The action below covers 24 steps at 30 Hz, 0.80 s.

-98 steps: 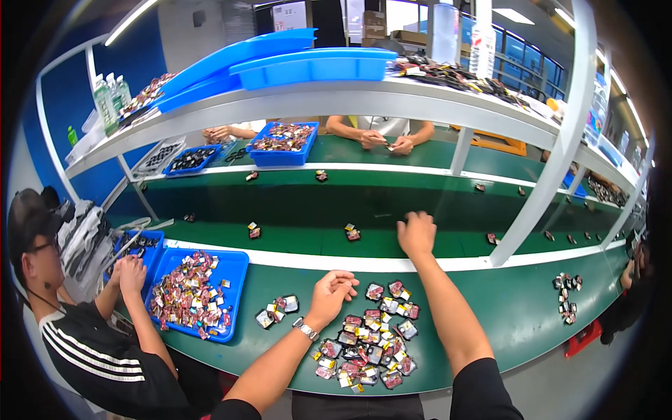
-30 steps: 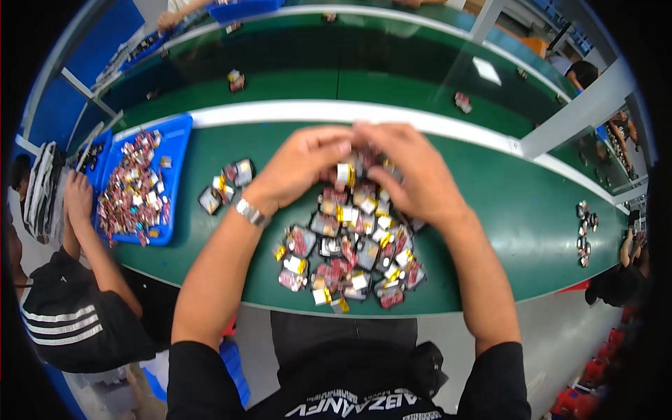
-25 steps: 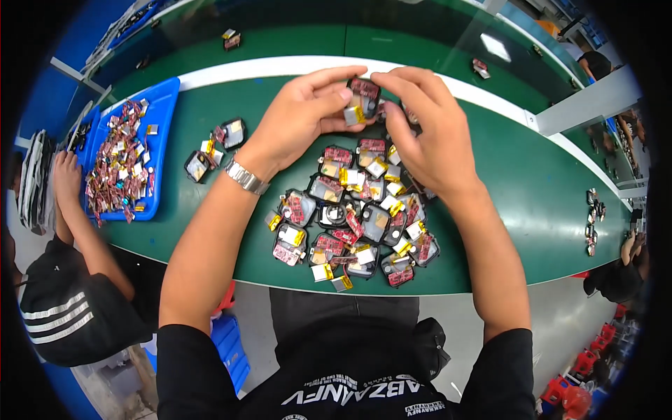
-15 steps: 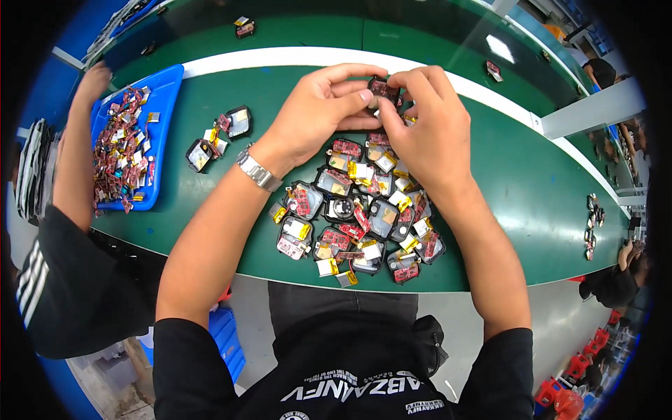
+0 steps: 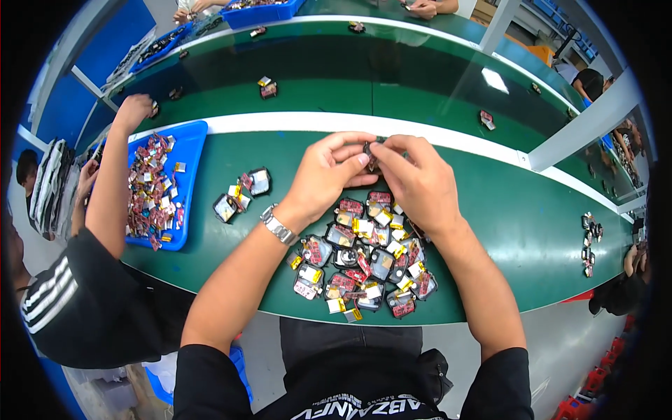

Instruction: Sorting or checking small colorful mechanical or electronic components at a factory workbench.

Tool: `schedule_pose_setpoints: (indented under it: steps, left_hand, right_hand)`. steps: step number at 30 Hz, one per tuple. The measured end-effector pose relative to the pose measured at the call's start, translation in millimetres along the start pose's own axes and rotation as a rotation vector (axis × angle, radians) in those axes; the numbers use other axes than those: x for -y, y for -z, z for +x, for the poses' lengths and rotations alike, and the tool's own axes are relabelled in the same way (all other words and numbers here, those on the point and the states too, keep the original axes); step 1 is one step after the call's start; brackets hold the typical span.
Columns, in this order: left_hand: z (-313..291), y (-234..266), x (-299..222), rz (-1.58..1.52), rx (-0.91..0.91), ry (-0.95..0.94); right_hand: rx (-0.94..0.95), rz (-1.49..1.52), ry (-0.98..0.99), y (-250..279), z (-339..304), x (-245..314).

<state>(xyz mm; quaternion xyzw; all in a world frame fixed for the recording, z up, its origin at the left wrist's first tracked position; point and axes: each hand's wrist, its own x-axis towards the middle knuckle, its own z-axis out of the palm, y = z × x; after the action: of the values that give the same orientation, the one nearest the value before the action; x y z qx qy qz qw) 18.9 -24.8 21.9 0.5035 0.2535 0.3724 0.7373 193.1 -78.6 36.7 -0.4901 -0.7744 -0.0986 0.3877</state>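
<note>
Both my hands meet above the green table, gripping a small black device case with a red circuit board (image 5: 371, 159) between the fingertips. My left hand (image 5: 329, 173), with a metal watch on its wrist, pinches its left side. On the other side, my right hand (image 5: 421, 183) presses thumb and fingers to it. The case is tilted, and fingers hide much of it. Just nearer than the hands lies a pile of similar open cases (image 5: 383, 263) with red boards and yellow-silver battery cells. Two more open cases (image 5: 225, 207) with boards lie left of my left wrist.
A blue tray (image 5: 198, 164) full of red boards and cells stands at left, by a co-worker's outstretched arm (image 5: 105, 185). Beyond the white ledge (image 5: 280, 122), a green conveyor belt (image 5: 315, 94) carries scattered pieces. Several cases (image 5: 589, 245) lie at the far right.
My view has tilted up, so the table sits lower in the picture and more of the belt shows. The held case has turned from showing its red board to nearly edge-on.
</note>
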Motion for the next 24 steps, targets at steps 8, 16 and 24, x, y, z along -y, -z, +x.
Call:
schedule_pose_setpoints:
  steps: [8, 16, 24]
  left_hand:
    - [-1, -4, -5, 0.086, -0.025, -0.014]
    - [0, -4, -1, 0.116, -0.037, -0.043]
    - [-1, -4, 0, 0.146, 0.005, -0.047]
  right_hand:
    - [0.036, -0.017, 0.061, 0, -1, -6]
    - [0.015, -0.026, 0.113, -2, -1, -9]
    - [0.075, 0.187, -0.05, 4, -1, -15]
